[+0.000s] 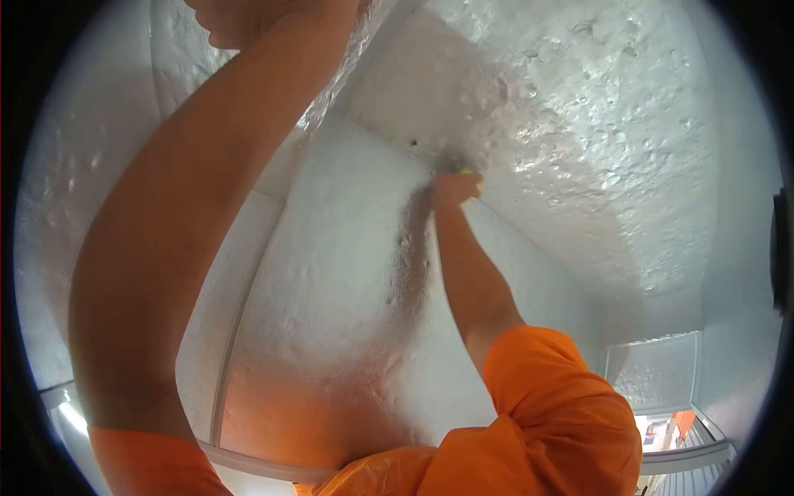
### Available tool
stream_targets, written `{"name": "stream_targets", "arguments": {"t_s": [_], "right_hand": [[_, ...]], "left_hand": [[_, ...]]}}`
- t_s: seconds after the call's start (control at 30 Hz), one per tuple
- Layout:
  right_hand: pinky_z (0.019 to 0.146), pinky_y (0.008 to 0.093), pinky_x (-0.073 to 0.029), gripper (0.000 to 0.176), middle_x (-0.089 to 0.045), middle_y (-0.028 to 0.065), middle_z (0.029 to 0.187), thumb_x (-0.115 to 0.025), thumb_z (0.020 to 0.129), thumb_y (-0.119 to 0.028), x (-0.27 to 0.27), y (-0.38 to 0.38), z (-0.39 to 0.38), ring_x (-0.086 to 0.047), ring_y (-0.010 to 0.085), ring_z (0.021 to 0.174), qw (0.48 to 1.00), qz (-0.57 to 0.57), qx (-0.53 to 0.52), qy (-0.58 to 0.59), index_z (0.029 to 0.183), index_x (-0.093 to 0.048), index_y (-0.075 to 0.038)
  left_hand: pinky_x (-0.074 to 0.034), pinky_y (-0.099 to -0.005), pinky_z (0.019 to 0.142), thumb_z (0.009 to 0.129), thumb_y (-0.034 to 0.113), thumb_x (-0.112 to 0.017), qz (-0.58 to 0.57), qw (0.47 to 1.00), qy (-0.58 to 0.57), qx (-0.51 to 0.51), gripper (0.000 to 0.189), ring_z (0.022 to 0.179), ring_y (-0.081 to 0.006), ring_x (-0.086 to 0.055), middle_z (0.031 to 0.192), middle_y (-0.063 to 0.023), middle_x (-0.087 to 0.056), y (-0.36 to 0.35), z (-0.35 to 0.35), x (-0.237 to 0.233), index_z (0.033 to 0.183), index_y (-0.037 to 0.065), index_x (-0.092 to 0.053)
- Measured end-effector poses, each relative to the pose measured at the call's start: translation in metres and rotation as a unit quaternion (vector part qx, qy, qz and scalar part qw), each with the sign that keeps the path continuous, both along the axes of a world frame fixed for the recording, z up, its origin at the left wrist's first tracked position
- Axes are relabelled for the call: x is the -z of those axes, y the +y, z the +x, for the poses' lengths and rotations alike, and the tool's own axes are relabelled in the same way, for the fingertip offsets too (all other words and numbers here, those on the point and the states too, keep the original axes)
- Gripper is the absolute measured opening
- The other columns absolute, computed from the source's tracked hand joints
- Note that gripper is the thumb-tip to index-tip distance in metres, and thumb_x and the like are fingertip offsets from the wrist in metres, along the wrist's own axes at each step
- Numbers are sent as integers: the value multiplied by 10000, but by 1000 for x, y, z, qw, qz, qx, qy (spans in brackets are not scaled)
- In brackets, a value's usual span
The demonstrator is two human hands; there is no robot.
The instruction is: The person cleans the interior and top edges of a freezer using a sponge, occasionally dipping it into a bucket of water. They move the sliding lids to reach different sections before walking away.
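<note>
My right hand [453, 188] is reached far out, closed round a small yellow sponge-like piece [472, 179]. It is pressed close to the seam where the white wall [339, 240] meets the bumpy, shiny upper panel [571, 107]. The yellow shows only at the edge of the fingers, so its exact kind is hidden. My left arm is raised large in the foreground. At the top edge of the view my left hand [240, 21] is cut off near the glossy surface, its fingers mostly out of sight.
Glossy, dented panels surround me on several sides. A vertical strip [241, 322] runs down the left wall. At lower right, a framed opening [666, 430] lets in light, with a pale rail [686, 457] below it. A dark fitting [779, 252] sits at the right edge.
</note>
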State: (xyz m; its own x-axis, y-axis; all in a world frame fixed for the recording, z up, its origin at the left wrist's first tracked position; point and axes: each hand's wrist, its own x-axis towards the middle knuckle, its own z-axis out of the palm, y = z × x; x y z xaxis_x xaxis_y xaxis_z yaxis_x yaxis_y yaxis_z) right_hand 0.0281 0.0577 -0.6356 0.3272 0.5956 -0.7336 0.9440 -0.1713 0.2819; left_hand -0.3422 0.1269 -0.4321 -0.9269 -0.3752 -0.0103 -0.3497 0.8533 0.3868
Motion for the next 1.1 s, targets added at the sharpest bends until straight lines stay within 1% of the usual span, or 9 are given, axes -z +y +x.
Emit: {"name": "stream_targets", "arguments": {"t_s": [0.13, 0.2, 0.3, 0.43, 0.53, 0.6, 0.73, 0.9, 1.1], "right_hand": [[878, 339, -414, 567, -408, 179, 1169, -625, 740, -62, -27, -34, -70, -507, 289, 1045, 993, -55, 53, 88, 1226, -340, 3], [877, 347, -409, 521, -418, 171, 1127, -617, 699, 36, -16, -53, -74, -475, 306, 1055, 983, -52, -116, 135, 1166, -388, 12], [900, 372, -386, 477, -442, 178, 1137, -584, 709, 38, -43, -55, -118, -464, 341, 1029, 975, -98, 14, 200, 1158, -423, 25], [922, 397, -370, 456, -449, 207, 1124, -519, 724, 72, -44, -65, -128, -454, 379, 1024, 939, -145, -21, 310, 1170, -432, 33], [941, 392, -360, 443, -460, 216, 1091, -465, 746, 94, -53, -50, -123, -452, 373, 1031, 912, -101, -16, 397, 1184, -449, 28], [941, 385, -363, 421, -447, 220, 1107, -428, 771, 102, -59, -34, -117, -451, 357, 1054, 894, 73, -90, 433, 1184, -470, 28], [948, 394, -361, 457, -424, 211, 1182, -436, 766, 105, -49, -18, -111, -442, 351, 1071, 890, 97, -77, 439, 1209, -484, 1], [964, 407, -357, 567, -404, 241, 1167, -453, 735, 116, -34, -62, -132, -427, 397, 1092, 861, -116, -141, 476, 1285, -427, -17], [983, 380, -383, 737, -381, 186, 1226, -576, 701, 43, -50, -81, -161, -408, 364, 1178, 890, -204, -114, 392, 1380, -309, -67]], "left_hand": [[-424, -452, 844, 905, 262, -340, -106, 992, 56, -30, 404, 945, -392, -537, 995, -249, -554, -15, -9, 28, 852, -64, -572], [-420, -456, 847, 908, 268, -342, -128, 990, 63, 1, 403, 948, -389, -536, 1007, -247, -550, -17, -9, 28, 849, -57, -573], [-411, -465, 852, 908, 273, -349, -118, 993, 29, -9, 394, 943, -392, -529, 1013, -245, -546, -13, -11, 23, 873, -51, -571], [-413, -467, 843, 908, 275, -355, -128, 991, 43, -8, 390, 924, -395, -526, 996, -244, -545, -17, -10, 27, 865, -46, -571], [-416, -466, 833, 907, 271, -352, -139, 988, 61, 5, 387, 912, -394, -525, 977, -240, -545, -19, -10, 30, 851, -43, -571], [-417, -467, 829, 907, 274, -351, -152, 986, 73, 9, 385, 907, -395, -527, 974, -239, -546, -22, -10, 33, 852, -38, -569], [-415, -467, 833, 905, 271, -351, -165, 985, 47, 12, 378, 905, -396, -527, 980, -236, -546, -21, -11, 31, 868, -37, -567], [-418, -466, 843, 900, 265, -344, -144, 988, 63, 2, 381, 918, -396, -533, 995, -240, -550, -19, -11, 31, 874, -40, -572], [-418, -468, 853, 897, 275, -339, -153, 986, 62, -7, 395, 912, -405, -539, 975, -244, -558, -21, -12, 34, 876, -36, -582]]}}
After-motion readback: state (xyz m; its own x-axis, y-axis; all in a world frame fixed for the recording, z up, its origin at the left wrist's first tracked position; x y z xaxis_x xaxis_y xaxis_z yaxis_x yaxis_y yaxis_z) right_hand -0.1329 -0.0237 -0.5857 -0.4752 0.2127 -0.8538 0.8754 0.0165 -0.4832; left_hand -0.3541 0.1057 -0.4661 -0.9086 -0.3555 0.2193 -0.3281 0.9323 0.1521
